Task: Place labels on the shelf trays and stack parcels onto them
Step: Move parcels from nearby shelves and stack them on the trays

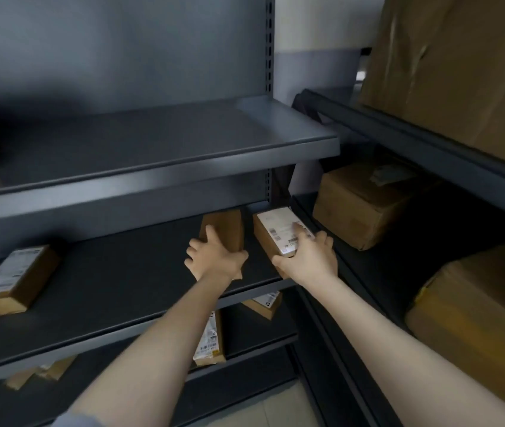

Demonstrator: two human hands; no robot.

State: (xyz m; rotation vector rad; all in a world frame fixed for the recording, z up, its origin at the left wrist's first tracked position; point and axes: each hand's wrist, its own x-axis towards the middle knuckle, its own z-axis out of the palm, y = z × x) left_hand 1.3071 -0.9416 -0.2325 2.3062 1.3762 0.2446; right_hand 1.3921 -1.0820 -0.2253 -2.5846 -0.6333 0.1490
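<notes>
No words or numbers can be read. The white label (285, 231) on the box (271, 241) at 3 o'clock shows only blurry print and bar codes.

This is a parcel storeroom: grey metal shelf trays (152, 167) hold small brown cardboard parcels (14, 278), beside large cardboard boxes (359, 204).

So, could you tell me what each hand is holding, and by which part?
The left hand grips the plain brown parcel by its near end; the right hand grips the labelled parcel by its near end.
</notes>
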